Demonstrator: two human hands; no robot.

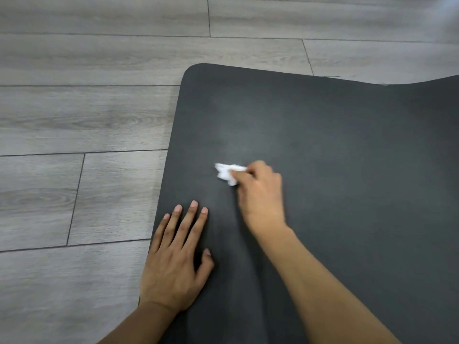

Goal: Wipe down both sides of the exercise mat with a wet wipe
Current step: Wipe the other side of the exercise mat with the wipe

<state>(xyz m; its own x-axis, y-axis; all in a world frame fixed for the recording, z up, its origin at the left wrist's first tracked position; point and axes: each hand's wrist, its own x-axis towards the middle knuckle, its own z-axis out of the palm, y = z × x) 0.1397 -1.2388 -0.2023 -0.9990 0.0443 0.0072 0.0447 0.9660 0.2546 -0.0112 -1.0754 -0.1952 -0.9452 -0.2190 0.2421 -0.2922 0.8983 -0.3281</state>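
Note:
A dark grey exercise mat (335, 145) lies flat on the floor and fills the right half of the view, its rounded far-left corner visible. My right hand (260, 192) is closed around a crumpled white wet wipe (227, 173) and presses it onto the mat near the middle. A faint damp sheen shows on the mat just beyond the wipe. My left hand (176, 259) rests palm down on the mat near its left edge, fingers spread, holding nothing.
Grey wood-look plank floor (87, 120) surrounds the mat on the left and far side. The mat's left edge (164, 170) runs diagonally from the rounded corner toward me. The far right of the mat rises slightly.

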